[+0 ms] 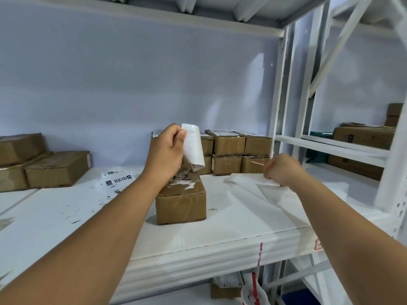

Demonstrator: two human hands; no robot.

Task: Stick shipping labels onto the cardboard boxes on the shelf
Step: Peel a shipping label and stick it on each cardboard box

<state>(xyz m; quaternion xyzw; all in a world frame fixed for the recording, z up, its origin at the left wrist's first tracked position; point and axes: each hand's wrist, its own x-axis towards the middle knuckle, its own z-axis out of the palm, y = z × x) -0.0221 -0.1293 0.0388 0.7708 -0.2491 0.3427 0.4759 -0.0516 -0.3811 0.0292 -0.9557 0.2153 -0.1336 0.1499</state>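
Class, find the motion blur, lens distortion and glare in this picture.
Head view: the right hand and its white sheet are motion-blurred; the left hand and curled label look sharper; the shelf uprights lean and bow at right; soft sheen on the shelf edge.

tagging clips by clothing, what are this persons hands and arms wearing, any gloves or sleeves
Nothing is worn that shows. The left hand and the right hand are bare: no gloves, and no ring, watch or wristband can be seen. The left forearm and the right forearm are bare too; no sleeve comes into the frame.
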